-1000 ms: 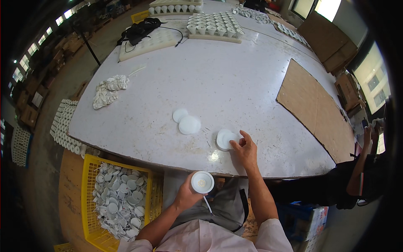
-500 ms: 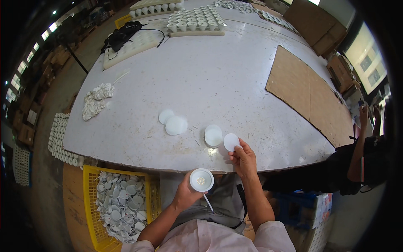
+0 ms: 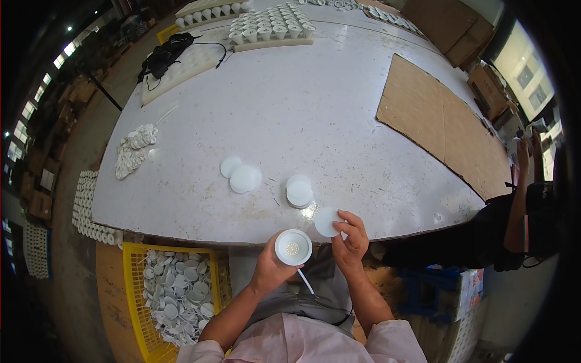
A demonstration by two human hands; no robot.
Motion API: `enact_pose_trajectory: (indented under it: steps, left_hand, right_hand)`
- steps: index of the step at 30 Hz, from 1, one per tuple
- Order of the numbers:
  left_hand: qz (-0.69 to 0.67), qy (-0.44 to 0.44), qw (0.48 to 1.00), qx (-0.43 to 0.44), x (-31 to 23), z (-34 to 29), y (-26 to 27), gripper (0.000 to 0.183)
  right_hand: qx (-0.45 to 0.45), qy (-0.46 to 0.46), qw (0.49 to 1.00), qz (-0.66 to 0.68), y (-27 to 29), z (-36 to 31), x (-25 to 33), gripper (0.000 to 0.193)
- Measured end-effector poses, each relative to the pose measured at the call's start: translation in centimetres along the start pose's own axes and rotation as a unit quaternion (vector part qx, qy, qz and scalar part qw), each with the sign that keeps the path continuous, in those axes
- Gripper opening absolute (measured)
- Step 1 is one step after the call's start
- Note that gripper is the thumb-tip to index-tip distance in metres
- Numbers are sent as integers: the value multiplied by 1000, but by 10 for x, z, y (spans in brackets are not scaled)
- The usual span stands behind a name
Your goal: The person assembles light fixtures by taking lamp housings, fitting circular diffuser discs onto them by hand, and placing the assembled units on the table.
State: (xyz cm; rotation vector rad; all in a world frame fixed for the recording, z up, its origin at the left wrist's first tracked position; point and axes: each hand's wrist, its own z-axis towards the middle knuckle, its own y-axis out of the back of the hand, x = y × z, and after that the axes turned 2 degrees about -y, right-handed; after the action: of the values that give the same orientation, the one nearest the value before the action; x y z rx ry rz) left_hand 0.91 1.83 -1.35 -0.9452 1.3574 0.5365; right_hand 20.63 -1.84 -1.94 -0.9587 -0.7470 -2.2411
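Observation:
My left hand (image 3: 270, 266) grips a white round lamp body (image 3: 293, 247) with a yellow centre, and a white wire (image 3: 307, 282) hangs from it. My right hand (image 3: 351, 242) holds a white round cover disc (image 3: 327, 221) by its edge, just right of the lamp body, over the table's near edge. A small stack of white discs (image 3: 299, 191) lies on the white table (image 3: 302, 109) just beyond my hands. Two more overlapping discs (image 3: 241, 176) lie to its left.
A yellow crate (image 3: 173, 290) full of white discs stands at my lower left. A crumpled white glove pile (image 3: 132, 151) lies at the table's left. Cardboard sheet (image 3: 442, 133) covers the right side. Trays of white lamp parts (image 3: 272, 25) sit at the far edge. Another person (image 3: 514, 224) sits at the right.
My right hand has lifted one disc off the table stack and drawn it back toward the lamp body in my left hand.

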Motion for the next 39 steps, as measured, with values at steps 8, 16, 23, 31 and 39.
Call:
enact_pose_trajectory:
  steps: [8,16,23,31,39]
  left_hand:
    - [-44,1,999,-25,-5,-2,3,69]
    - [-79,-19,996,35,0,2,2,77]
    - [46,-2,999,-25,-1,1,1,61]
    - [102,-13,993,-50,-2,0,1,52]
    - [117,-13,991,-64,7,-3,0,50]
  right_hand:
    - [16,86,996,-4,-3,0,19,23]
    - [215,-441,838,238,-10,-6,24,24]
    - [230,-388,871,193,-27,-16,31,31]
    - [229,-422,855,194,-30,-14,32,31]
    - [220,-441,838,235,-31,-20,27,23]
